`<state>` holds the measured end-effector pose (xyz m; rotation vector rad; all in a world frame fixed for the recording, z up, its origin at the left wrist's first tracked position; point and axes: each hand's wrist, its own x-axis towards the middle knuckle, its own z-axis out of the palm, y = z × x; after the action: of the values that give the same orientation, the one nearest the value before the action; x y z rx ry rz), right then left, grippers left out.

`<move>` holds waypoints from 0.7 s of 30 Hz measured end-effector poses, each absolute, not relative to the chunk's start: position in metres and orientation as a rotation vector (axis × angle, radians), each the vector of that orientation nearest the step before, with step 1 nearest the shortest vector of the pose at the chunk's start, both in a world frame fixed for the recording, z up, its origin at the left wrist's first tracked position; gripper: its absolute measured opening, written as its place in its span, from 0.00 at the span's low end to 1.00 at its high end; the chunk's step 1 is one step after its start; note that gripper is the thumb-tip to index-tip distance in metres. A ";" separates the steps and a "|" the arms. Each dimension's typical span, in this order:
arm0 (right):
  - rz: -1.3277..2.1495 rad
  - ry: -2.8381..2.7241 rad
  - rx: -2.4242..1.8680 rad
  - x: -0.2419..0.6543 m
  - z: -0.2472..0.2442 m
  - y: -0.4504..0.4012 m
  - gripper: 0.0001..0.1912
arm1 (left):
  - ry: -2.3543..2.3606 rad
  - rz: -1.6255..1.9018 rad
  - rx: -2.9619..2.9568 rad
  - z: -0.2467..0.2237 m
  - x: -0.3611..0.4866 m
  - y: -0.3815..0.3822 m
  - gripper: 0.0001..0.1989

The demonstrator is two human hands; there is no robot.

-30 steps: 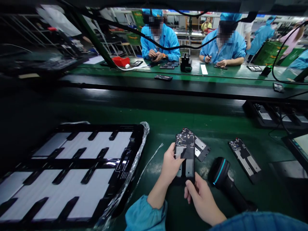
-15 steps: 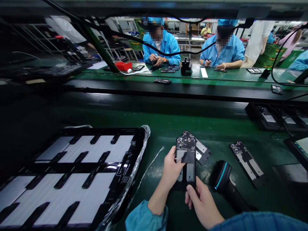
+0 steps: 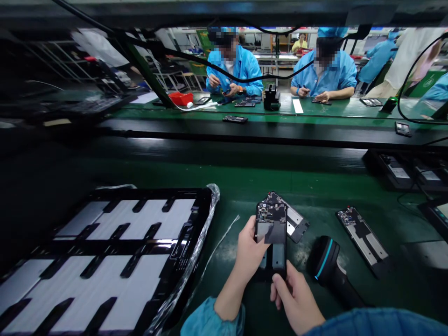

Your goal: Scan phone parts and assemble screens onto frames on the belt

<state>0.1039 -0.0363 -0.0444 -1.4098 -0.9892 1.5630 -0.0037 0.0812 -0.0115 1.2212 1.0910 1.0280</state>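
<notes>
Green benchtop (image 3: 252,170) spreads beneath an opened phone unit (image 3: 276,231), held near the middle, partly covering a second unit (image 3: 297,223) and left of a scanner (image 3: 325,259). The left hand (image 3: 250,252) clasps the phone unit's left side; the right hand (image 3: 296,291) pinches its near right corner. Best gripped lightly by the rim, skin kept off the bare circuit board (image 3: 271,212)

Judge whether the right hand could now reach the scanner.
Probably yes: nothing visible lies between the right hand and the scanner, though that hand is at the lower end of the held phone.
</notes>
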 end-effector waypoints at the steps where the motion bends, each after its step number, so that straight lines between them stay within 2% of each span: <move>1: 1.564 -0.995 -1.407 0.104 -0.045 -0.037 0.23 | 1.091 1.029 1.221 -0.011 -0.004 0.081 0.19; 11: 1.541 -0.993 -1.397 0.103 -0.042 -0.035 0.20 | 1.113 1.029 1.220 -0.007 -0.003 0.080 0.16; 21: 1.573 -0.995 -1.399 0.105 -0.038 -0.032 0.21 | 1.129 1.018 1.212 -0.011 -0.004 0.079 0.19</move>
<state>0.1050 -0.0318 -0.0377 -1.3991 -0.9953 1.5732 -0.0041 0.0786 -0.0111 1.2123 1.1288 1.0184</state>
